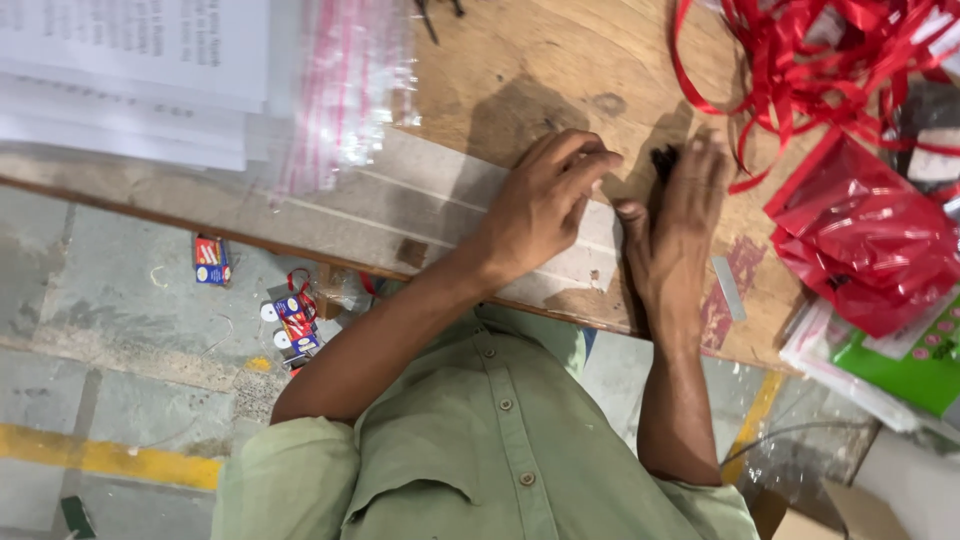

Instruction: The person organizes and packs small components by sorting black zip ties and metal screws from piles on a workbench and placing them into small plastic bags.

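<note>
My left hand point(540, 210) rests palm down on a long clear plastic strip point(400, 205) that lies along the near edge of the wooden table point(560, 60). Its fingers are bent, with the tips on the strip's far edge. My right hand point(680, 230) lies flat on the table just to the right, fingers together and thumb out toward the strip's end. A small black object point(663, 160) sits at its fingertips; whether the hand grips it is unclear.
A tangle of red ribbon point(800, 60) and red plastic bags point(865, 235) fill the right side, with green cards in clear bags point(900, 370) below. White papers point(130, 70) and clear zip bags point(345, 90) lie at the left. A small metal strip point(728, 288) is near my right wrist. Small boxes point(211, 260) lie on the floor.
</note>
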